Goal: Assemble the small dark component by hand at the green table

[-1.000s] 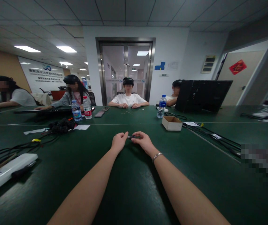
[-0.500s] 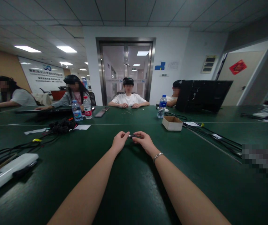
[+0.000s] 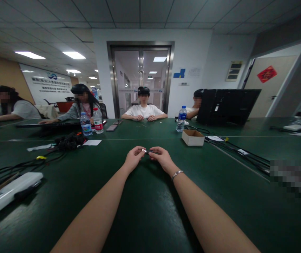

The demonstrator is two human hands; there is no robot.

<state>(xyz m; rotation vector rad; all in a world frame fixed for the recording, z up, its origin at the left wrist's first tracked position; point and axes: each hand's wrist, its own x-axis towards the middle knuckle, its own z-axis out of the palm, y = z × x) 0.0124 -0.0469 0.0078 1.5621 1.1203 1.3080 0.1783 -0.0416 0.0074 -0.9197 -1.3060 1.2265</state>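
Observation:
Between my two hands, just above the green table, is a small dark rod-like thing with a shiny silver end; it is too small to tell its kind. My left hand pinches the silver end between thumb and fingertips. On the dark end, the fingers of my right hand are closed. That wrist wears a metal bracelet. The fingertips hide part of the thing at both ends.
An open cardboard box stands right of my hands, near a water bottle. Two bottles stand left, by black cables. A monitor is at the right. Across the table sits a person; other people sit alongside.
My left hand has shifted slightly left, and more of the silver end shows between the hands. My right hand keeps its hold on the dark end.

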